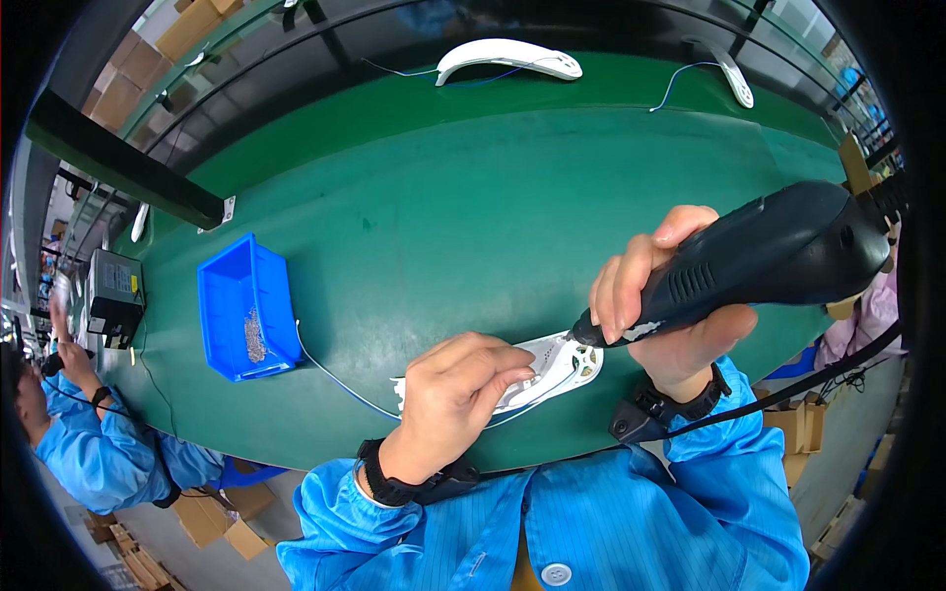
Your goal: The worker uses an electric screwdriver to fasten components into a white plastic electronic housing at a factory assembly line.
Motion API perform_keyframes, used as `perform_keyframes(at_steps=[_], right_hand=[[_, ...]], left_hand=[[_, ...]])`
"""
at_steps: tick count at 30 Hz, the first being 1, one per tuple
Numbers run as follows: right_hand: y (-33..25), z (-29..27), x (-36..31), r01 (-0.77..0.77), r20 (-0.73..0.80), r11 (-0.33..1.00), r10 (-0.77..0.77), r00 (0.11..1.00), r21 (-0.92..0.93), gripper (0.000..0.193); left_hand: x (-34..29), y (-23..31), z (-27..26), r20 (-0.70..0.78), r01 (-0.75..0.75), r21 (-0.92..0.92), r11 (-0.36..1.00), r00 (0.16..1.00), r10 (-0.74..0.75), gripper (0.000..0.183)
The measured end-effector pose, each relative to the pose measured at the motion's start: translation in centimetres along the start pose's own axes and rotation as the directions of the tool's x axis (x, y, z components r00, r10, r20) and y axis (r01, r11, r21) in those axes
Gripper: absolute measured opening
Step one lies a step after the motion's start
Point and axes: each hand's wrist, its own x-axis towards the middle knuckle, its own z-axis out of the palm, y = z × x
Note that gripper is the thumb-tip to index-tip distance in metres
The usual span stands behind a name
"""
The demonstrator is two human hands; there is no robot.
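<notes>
My right hand [641, 286] is wrapped round a black electric screwdriver [769, 251], which lies slanted with its nose down to the left. Its tip meets the far edge of a white curved plastic part [589, 364] on the table, near the end with round openings. My left hand [453, 389] lies over the other end of that part, thumb and fingers closed against it. Whether a small piece is pinched there too is hidden. From under the left hand a thin blue-white cable [345, 376] runs left across the table.
A blue bin [219, 325] holding small screws [254, 335] stands at the left of the green table [414, 236]. Two more white curved parts [507, 54] [734, 79] with cables lie at the back. A co-worker [103, 443] sits far left, near a black box [113, 295].
</notes>
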Motion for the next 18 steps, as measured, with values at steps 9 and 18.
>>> perform_keyframes(at_steps=[9,18], right_hand=[[0.55,0.16,0.05,-0.034,0.006,0.999,0.035,0.999,-0.014,0.073],[0.75,0.51,0.20,-0.091,0.004,0.993,0.092,0.996,-0.071,0.072]], left_hand=[[-0.16,-0.39,0.27,-0.007,-0.069,0.115,0.991,0.998,0.070,0.017],[-0.49,-0.78,0.43,0.009,-0.024,0.107,0.994,1.000,0.023,0.034]])
